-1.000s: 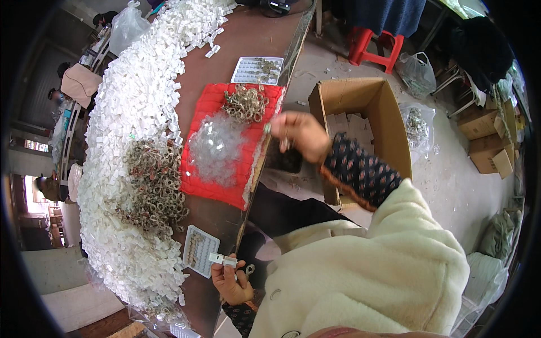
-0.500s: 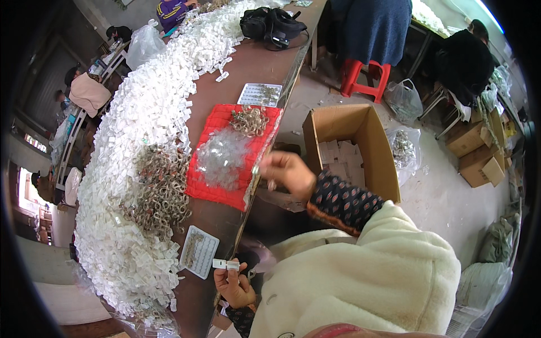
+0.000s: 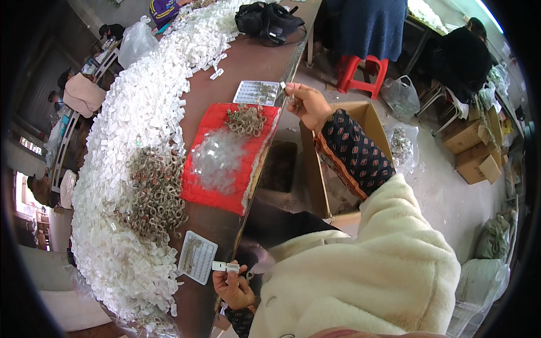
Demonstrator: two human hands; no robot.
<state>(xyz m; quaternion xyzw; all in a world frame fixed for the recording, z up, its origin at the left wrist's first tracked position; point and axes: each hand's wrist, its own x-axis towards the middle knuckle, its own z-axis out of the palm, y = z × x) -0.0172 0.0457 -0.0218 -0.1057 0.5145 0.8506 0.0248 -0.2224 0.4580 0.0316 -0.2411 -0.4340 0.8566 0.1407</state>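
My left hand [image 3: 234, 292] is closed on a small white plastic case [image 3: 225, 266], beside the table's near edge. A white tray [image 3: 197, 257] with small metal-looking pieces lies just to its left. My right hand [image 3: 311, 106] is raised past the table edge, fingers pinched on a small piece with a pale tip [image 3: 283, 85]. It is nearest to the far white tray [image 3: 242, 94], which also carries small pieces. On the red cloth [image 3: 197, 187] between the trays lie clear plastic bits [image 3: 217, 160] and a bunch of ring-shaped metallic pieces [image 3: 246, 121].
A huge heap of white plastic pieces [image 3: 127, 135] covers the table's left side, with a pile of ring-shaped pieces [image 3: 155, 197] against it. A black bag [image 3: 269, 22] lies at the far end. An open carton [image 3: 315, 186] stands right of the table, near a red stool [image 3: 360, 76]. Other people sit around.
My right hand has moved away from me, from beside the red cloth's edge to near the far tray. My left hand still holds the white case.
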